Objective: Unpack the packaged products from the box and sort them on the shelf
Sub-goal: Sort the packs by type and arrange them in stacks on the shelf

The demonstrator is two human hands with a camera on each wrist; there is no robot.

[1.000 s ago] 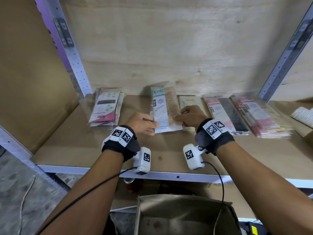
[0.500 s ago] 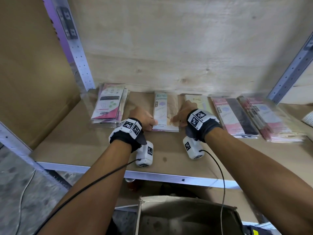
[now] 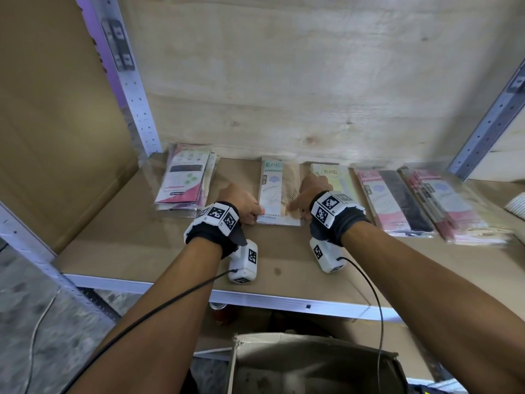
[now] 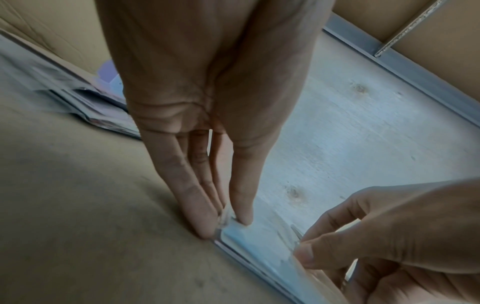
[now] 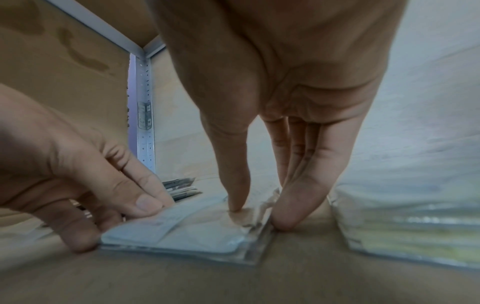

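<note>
A packet with a light blue card and beige stocking (image 3: 279,194) lies flat on the cardboard-lined shelf (image 3: 127,240), between other piles. My left hand (image 3: 254,217) pinches its near left corner, thumb on top, fingers at the edge against the shelf. My right hand (image 3: 298,211) pinches the near right corner. In the left wrist view the left hand (image 4: 223,224) meets the packet (image 4: 259,244) at its corner. In the right wrist view the right hand (image 5: 257,216) has its thumb pressed onto the packet (image 5: 187,232), fingers beside its edge.
A pink and white stack (image 3: 186,177) lies to the left. To the right are a yellow packet (image 3: 335,177), pink and black packets (image 3: 395,200) and a pink stack (image 3: 449,206). An open cardboard box (image 3: 312,362) stands below the shelf's front rail (image 3: 199,291).
The packet, held tilted up above the shelf a second ago, now lies flat on it. Both hands came down and forward with it and still hold its near corners.
</note>
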